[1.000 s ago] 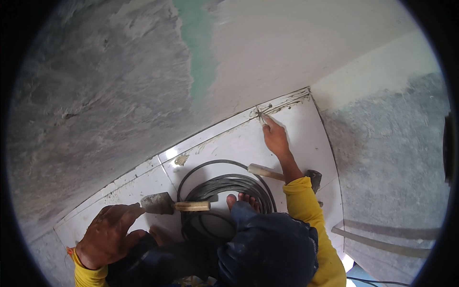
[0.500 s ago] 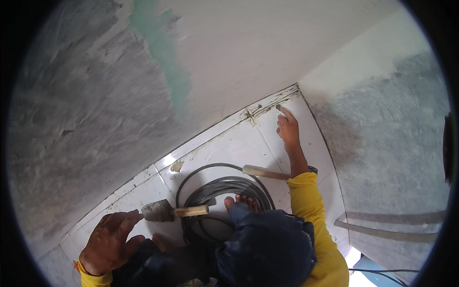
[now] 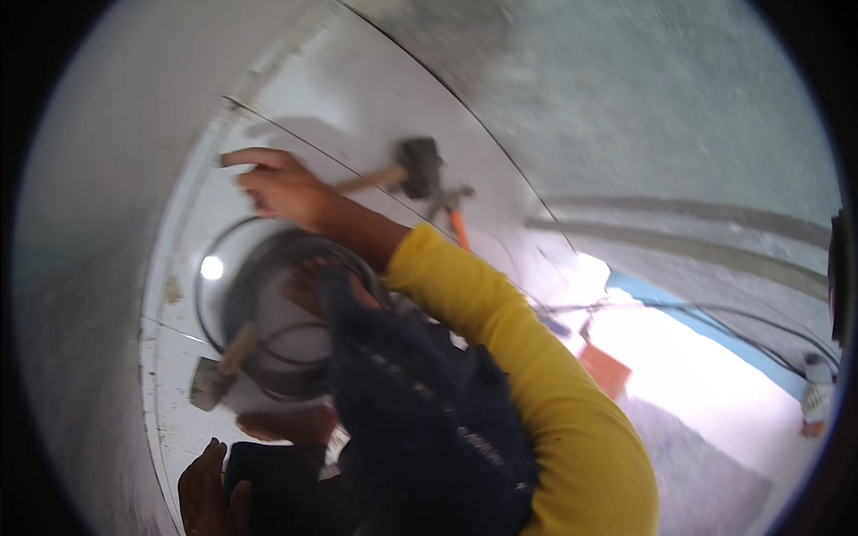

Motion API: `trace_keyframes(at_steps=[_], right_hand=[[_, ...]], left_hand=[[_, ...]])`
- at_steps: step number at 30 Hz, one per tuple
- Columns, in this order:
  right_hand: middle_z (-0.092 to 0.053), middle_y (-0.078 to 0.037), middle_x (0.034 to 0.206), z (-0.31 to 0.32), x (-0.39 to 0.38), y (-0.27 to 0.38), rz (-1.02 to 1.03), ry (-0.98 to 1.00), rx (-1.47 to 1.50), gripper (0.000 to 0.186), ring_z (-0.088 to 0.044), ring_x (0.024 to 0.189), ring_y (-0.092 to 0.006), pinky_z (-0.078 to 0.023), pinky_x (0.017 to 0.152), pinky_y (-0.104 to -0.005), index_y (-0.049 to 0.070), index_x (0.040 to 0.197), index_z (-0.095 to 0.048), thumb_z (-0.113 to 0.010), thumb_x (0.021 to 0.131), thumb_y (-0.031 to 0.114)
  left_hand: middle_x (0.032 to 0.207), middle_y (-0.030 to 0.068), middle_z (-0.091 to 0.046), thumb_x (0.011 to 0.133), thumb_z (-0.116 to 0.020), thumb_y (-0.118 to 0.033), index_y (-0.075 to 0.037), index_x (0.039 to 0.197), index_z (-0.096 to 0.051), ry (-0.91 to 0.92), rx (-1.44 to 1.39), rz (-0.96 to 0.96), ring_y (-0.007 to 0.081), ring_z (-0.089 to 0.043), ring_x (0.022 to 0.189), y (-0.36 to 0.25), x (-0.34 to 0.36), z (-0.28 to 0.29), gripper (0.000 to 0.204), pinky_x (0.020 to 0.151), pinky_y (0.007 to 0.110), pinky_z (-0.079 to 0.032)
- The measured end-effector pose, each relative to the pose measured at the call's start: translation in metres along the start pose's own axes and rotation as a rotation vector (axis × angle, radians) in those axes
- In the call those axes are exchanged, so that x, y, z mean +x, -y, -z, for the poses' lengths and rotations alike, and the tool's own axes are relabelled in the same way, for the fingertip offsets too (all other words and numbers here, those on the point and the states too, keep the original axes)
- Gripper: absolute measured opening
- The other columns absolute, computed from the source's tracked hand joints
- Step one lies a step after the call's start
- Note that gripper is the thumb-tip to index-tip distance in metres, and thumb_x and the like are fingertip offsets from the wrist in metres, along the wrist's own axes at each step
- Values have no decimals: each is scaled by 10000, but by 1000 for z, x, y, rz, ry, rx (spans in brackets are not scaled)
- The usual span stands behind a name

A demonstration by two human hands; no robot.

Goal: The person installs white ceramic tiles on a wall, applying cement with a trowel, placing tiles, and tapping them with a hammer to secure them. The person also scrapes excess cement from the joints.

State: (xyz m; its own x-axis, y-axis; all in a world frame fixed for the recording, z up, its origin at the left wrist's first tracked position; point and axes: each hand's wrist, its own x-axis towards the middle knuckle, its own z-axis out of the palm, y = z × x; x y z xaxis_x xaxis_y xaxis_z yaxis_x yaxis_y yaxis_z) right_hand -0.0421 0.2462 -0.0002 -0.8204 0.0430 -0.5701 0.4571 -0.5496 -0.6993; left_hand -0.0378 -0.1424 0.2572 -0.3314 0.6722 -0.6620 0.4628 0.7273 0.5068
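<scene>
My right hand (image 3: 290,189) is above the white tiled floor, index finger stretched out with a grey tip and the other fingers curled. It appears to hold nothing. Below it lies a coil of black cable or hose (image 3: 237,295), around my bare foot. A mallet (image 3: 418,167) with a black head rests past my right wrist, its wooden handle partly hidden by my forearm. At the lower left my left hand (image 3: 204,491) is empty, fingers apart, beside my knee. Nearest to it, a trowel (image 3: 207,384) with a wooden handle lies against the coil's edge.
Beside the mallet lies a hammer (image 3: 458,228) with an orange handle. Plastered walls rise at left and right of the tiles. Thin black cables (image 3: 733,320) cross a bright opening at right, near a red-brown slab (image 3: 605,368). The picture is smeared by motion.
The view has swung to the right, showing the mallet's head, the orange-handled hammer and the bright opening. My right hand has left the tile edge by the corner and come back nearer the coil.
</scene>
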Motion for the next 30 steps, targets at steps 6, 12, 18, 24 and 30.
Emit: trace_keyframes(at_steps=[6,12,18,24,30], right_hand=[[-639,-54,857,-29,-94,16,-44,-73,103,470,-591,686,-123,-504,621,-272,-23,1520,-574,-629,1079,129],[-625,-35,979,1,-254,52,13,-382,-17,616,-623,828,-133,-542,730,-271,-16,1647,-438,-615,1081,152],[-554,-34,948,-14,-443,94,-42,-816,0,599,-536,804,-121,-454,711,-260,-47,1637,-461,-558,1068,112],[-484,-3,928,-79,-563,80,60,-994,258,636,-475,782,-116,-431,693,-256,-58,1667,-379,-534,1070,98],[-473,16,932,-119,-593,63,40,-992,397,613,-499,817,-115,-433,694,-254,-21,1648,-413,-544,1062,102]], left_hand=[[1496,206,-653,1088,-666,-221,-11,1536,-576,237,-226,39,377,-618,1372,-43,-19,5,503,1183,473,-482],[1533,226,-628,1091,-629,-211,23,1520,-581,-106,-603,450,391,-573,1453,-36,-71,-22,491,1231,470,-430],[1496,225,-640,1084,-639,-238,-20,1490,-609,192,-434,561,402,-589,1420,-50,-173,-35,462,1201,477,-446],[1424,221,-666,1063,-672,-254,-17,1439,-626,95,-361,466,402,-620,1356,-58,-247,-39,447,1167,481,-474],[1495,227,-648,1064,-703,-356,-52,1521,-590,74,-458,546,401,-601,1423,-83,-283,-66,560,1195,461,-461]])
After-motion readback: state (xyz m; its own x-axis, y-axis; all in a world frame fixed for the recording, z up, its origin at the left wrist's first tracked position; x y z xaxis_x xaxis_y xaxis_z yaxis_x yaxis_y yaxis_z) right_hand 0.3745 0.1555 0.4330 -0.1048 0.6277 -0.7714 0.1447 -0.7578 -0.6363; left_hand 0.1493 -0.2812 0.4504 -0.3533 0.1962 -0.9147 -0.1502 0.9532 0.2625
